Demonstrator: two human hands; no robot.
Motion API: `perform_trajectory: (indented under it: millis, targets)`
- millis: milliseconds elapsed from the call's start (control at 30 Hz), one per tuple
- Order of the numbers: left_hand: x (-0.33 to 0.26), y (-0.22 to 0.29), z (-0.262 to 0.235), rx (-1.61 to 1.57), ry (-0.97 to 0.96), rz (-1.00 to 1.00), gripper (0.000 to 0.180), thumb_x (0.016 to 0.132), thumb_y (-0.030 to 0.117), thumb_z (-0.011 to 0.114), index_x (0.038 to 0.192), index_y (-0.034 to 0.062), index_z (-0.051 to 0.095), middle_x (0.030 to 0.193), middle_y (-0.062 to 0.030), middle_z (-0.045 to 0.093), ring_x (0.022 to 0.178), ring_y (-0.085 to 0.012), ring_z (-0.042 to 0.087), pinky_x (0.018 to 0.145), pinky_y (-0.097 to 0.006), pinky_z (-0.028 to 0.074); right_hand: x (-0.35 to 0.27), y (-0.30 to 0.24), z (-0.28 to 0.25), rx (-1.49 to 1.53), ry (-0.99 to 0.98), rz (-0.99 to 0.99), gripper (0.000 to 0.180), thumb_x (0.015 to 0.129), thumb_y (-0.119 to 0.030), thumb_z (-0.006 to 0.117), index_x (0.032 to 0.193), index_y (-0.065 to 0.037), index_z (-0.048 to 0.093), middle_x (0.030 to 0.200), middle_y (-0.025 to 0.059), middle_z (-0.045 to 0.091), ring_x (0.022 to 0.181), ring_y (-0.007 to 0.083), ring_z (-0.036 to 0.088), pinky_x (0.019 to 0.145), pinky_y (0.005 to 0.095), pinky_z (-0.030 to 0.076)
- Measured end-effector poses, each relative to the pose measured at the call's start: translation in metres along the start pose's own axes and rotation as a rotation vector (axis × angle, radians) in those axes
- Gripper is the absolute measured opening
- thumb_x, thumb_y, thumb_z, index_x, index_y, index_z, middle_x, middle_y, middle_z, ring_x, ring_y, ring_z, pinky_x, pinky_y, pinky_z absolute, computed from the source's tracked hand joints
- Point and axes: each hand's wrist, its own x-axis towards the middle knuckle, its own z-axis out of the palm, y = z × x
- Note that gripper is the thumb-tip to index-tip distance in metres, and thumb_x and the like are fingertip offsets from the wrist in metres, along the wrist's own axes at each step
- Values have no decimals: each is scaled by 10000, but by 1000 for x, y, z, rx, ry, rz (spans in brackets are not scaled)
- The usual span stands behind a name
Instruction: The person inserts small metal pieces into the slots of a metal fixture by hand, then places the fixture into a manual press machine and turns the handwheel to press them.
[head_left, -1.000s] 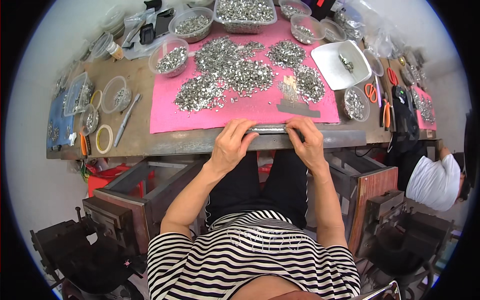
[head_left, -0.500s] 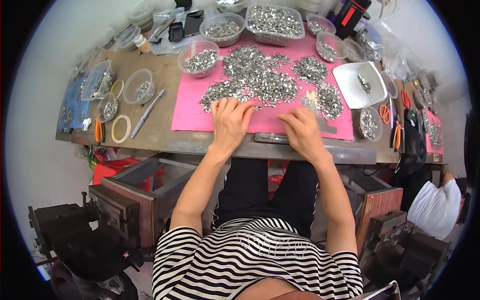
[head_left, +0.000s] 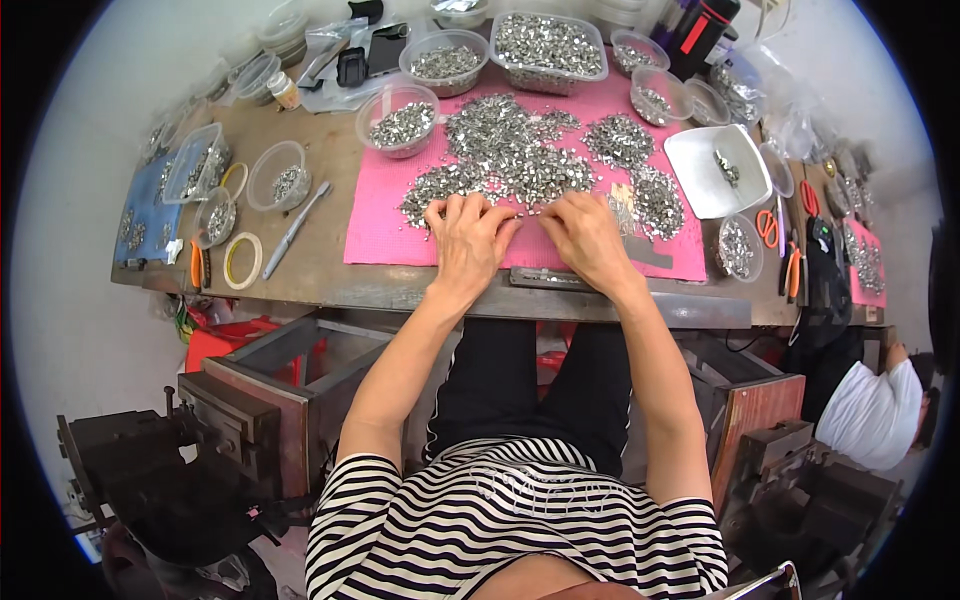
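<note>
A pink mat (head_left: pixel 390 235) carries loose heaps of small silver metal pieces (head_left: pixel 545 175). At the near edge of these heaps my left hand (head_left: pixel 468 238) is closed, fingers curled, with a tiny silver piece (head_left: pixel 519 215) at its thumb tip. Facing it across a small gap is my right hand (head_left: pixel 588 240), its thumb and fingers pinched together; whatever lies between them is too small to make out. Just below the hands, a dark narrow metal strip holder (head_left: pixel 545 278) lies along the bench edge, partly covered by the right wrist.
Plastic tubs of metal pieces (head_left: pixel 550 75) line the far side. To the right stand a white tray (head_left: pixel 690 180), orange-handled scissors (head_left: pixel 767 228) and pliers (head_left: pixel 794 272). Tape rings (head_left: pixel 242 283) and a blue-grey brush (head_left: pixel 290 240) lie left. Another person (head_left: pixel 875 410) sits at far right.
My right hand has moved left and away from me, from above the strip holder to the heap edge beside my left hand. The left hand has shifted slightly right.
</note>
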Motion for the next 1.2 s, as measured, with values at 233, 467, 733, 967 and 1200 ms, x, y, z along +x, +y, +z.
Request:
perform_trajectory:
  millis: [233,467,733,967,1200]
  targets:
    - [5,1,-4,-97,-109,160,87,840,201,803,886,144,756,868,-4,610,923,-212,572,973,-459,327,-31,8,-15,-21,-43,-8,70,841,-90,755,904,-65,736,820,99,607,847,305,614,785,432,464]
    - [10,5,-3,-44,-144,262,75,871,167,769,930,135,734,905,-12,615,950,-230,574,967,-461,356,-33,13,-17,-5,-73,-83,101,837,-60,755,937,-65,736,839,112,602,848,310,600,775,438,473]
    - [-4,25,-26,-415,-246,63,58,893,45,688,944,48,662,881,-95,643,864,-292,596,815,-400,440,-54,-14,-34,279,-54,207,90,860,-3,723,937,-1,675,939,113,670,906,329,650,794,418,508]
    - [-35,57,-8,-600,-109,-27,107,892,3,707,987,17,659,967,-115,677,916,-309,615,804,-388,497,-75,-29,-17,301,114,159,142,840,16,729,959,-13,656,951,113,669,903,327,630,807,415,479]
    - [-40,54,-1,-588,-120,-14,133,883,-3,716,996,13,646,1013,-131,668,925,-323,616,823,-402,496,-77,-32,-17,74,152,29,162,838,28,733,983,-21,679,997,105,694,901,307,651,782,400,491]
